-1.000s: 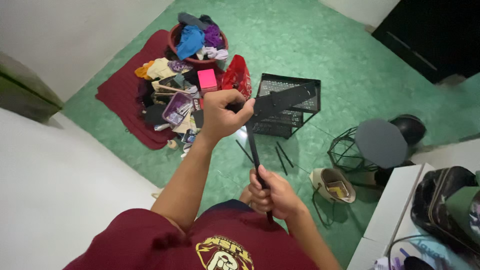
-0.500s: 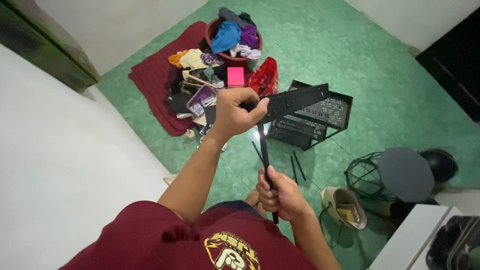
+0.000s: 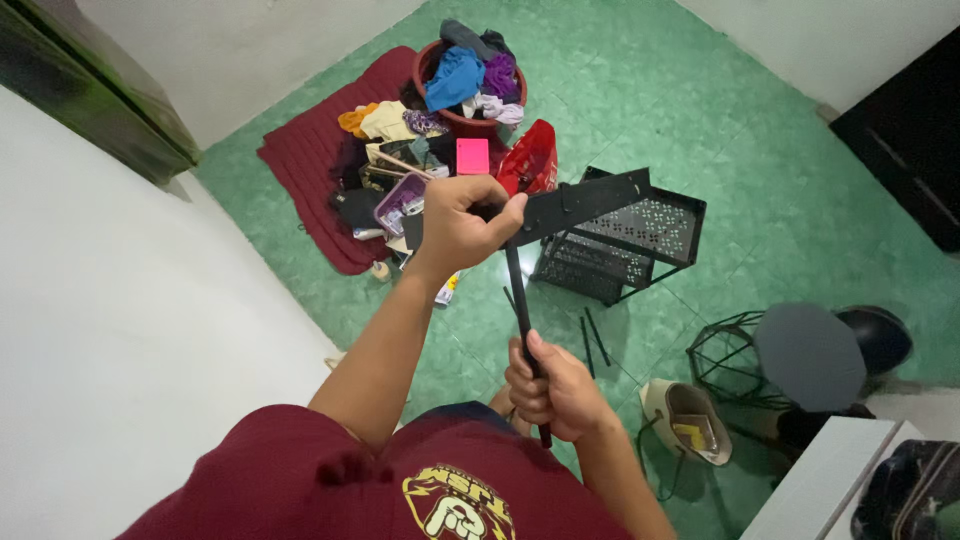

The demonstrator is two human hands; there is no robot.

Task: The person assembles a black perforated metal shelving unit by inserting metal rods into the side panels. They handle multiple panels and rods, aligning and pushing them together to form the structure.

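Head view, looking down at a green tiled floor [image 3: 760, 130]. Left hand [image 3: 462, 222], at frame centre, is closed in a fist around one end of a flat black metal panel [image 3: 580, 204], which runs from the fist up and to the right, tilted. Right hand [image 3: 556, 388], lower centre, is closed around a thin black rod [image 3: 522, 318]; the rod stands nearly upright, its top end meeting the panel just right of the left fist, its lower end sticking out below the right hand. Below the panel, right of centre, a black perforated metal rack [image 3: 640, 240] sits on the floor, with loose black rods [image 3: 594, 338] lying beside it. Upper centre: red basket [image 3: 470, 118] heaped with clothes, on a dark red mat [image 3: 310, 170] with scattered small items and a pink box [image 3: 472, 156]. Lower right: black wire-frame stool [image 3: 790, 355] and a tan shoe [image 3: 688, 420]. Wearer's maroon shirt [image 3: 330, 480] fills the bottom edge.
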